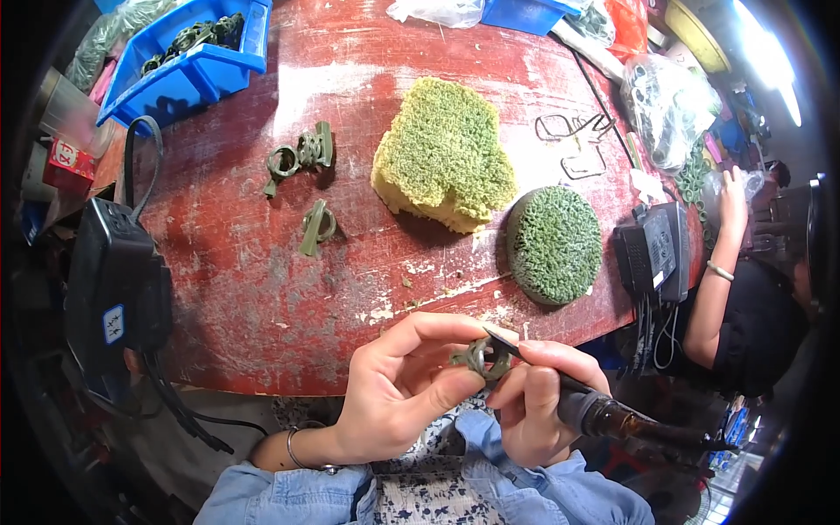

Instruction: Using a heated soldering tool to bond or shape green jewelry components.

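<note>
Worn red desk (262,289) stands before me; at its near edge, the left hand (398,394) pinches a green ring (478,357), probably for steadiness, and the right hand (538,394) grips a dark tool (604,415), tip close.

Up on that person's head, one wide fisheye camera looks steeply down and forward across the scuffed red-painted tabletop (262,324), quite near the bare left hand (394,398) and bare right hand (544,398), the room bending toward its dark rim.

There is one yellow block (444,153), one green disc (556,245), one handheld tool (604,415).
</note>
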Demonstrator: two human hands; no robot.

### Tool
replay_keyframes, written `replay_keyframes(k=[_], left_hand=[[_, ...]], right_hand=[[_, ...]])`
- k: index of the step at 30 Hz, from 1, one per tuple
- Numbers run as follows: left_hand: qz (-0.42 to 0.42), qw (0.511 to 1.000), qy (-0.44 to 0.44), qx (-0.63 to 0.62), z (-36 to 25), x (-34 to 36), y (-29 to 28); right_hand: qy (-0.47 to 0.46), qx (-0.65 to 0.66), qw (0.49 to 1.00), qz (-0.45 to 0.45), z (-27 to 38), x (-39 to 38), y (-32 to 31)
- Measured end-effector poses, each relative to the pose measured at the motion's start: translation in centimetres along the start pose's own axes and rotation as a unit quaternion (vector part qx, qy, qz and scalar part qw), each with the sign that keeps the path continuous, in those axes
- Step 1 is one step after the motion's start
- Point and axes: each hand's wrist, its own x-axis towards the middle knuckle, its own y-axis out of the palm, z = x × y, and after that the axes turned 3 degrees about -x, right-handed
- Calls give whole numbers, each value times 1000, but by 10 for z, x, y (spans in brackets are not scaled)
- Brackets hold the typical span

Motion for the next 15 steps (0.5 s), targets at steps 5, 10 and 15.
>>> replay_keyframes(k=[5,10,15], left_hand=[[17,1000,18,-6,0,3,-1],[24,999,45,11,1,-1,-5],[44,995,80,42,0,2,-8]], right_hand=[[33,58,997,46,5,-1,-13],[11,22,1000,14,0,-1,-6],[49,24,998,25,-2,4,-14]])
